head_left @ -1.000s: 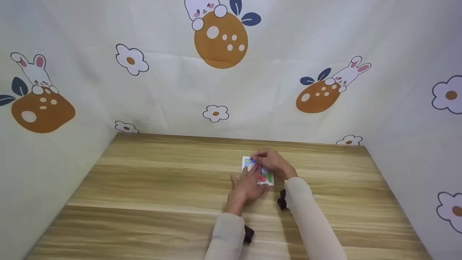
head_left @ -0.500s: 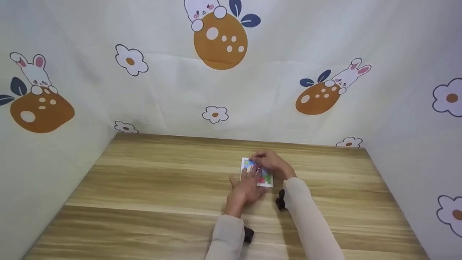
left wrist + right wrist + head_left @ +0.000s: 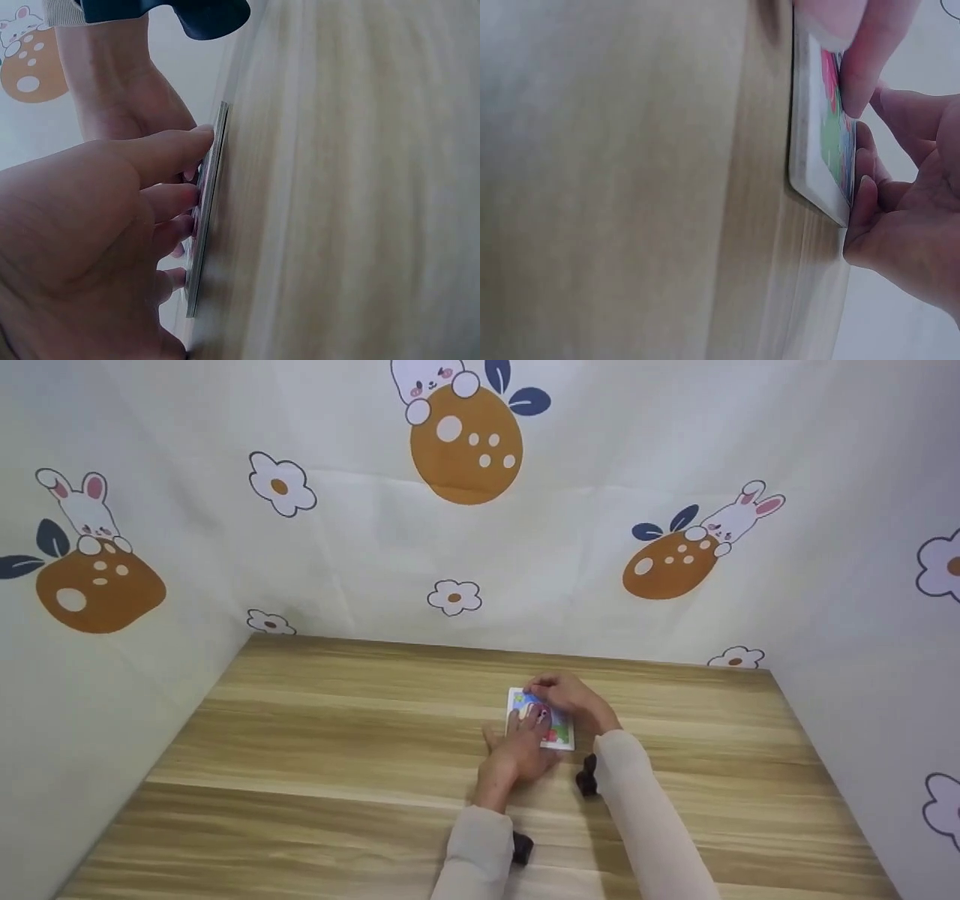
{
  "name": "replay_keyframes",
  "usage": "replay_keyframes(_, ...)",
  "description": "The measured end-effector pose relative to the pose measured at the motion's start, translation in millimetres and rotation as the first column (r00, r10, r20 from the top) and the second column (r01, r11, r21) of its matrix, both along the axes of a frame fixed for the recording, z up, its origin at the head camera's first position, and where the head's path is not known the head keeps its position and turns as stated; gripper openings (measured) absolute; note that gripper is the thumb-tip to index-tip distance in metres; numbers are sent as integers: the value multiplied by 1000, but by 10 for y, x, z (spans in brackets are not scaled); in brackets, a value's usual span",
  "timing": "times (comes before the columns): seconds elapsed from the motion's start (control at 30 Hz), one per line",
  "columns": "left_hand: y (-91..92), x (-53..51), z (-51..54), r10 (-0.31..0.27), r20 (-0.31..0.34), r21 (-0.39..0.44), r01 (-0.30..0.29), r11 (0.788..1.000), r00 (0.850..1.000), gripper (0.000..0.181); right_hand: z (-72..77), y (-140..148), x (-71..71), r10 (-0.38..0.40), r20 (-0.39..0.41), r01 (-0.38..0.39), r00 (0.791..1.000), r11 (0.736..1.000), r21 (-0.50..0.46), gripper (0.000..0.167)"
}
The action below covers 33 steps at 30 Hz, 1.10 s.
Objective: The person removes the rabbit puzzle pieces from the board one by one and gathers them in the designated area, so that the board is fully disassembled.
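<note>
A picture card or thin board (image 3: 565, 741) with a white border and coloured print lies flat on the wooden table. My left hand (image 3: 519, 752) rests on its lower left part with the fingers spread and fairly straight. At the far edge, my right hand (image 3: 574, 701) grips the board with curled fingers, its thumb over the print. From the side, the left wrist view shows the thin board (image 3: 205, 225) under the fingertips of my left hand (image 3: 97, 225). In the right wrist view, my right hand (image 3: 919, 210) bends round the board's end (image 3: 810, 142); part of the print is covered.
The wood-grain table (image 3: 315, 735) extends around the board. A pale cloth (image 3: 360, 532) with rabbits, orange fruit and flowers rises behind and on both sides. Black devices (image 3: 587, 776) sit at both wrists, beside the light sleeves (image 3: 652, 817).
The board's near edge has shifted slightly towards the person. My left fingers have moved a little on the print; the right hand has kept its place at the far edge.
</note>
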<state>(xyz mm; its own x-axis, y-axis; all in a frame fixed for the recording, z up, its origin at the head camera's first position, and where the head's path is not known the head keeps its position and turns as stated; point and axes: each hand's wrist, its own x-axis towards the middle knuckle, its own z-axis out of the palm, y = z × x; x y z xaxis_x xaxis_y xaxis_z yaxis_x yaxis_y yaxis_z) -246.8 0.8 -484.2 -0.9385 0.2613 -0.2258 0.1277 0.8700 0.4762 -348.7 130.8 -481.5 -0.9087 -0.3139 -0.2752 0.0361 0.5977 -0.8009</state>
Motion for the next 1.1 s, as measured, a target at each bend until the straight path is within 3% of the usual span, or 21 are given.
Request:
replay_keyframes(0.27,-14,9,9,-4,-11,-8,4,1000,1000,68,-25,-22,8,-16,-22,16,1000,1000,-20,25)
replay_keyframes(0.37,-9,8,11,-1,2,1,1,1000,1000,68,-25,-27,13,-33,-11,32,999,999,-37,25)
replay_keyframes(0.57,6,-16,14,3,30,-10,-3,1000,1000,68,-31,-21,0,-21,-62,16,998,997,-80,23)
replay_keyframes(1.1,-6,-14,24,1,49,-22,0,1000,999,68,14,-97,-11,-131,-38,127,991,987,-94,18)
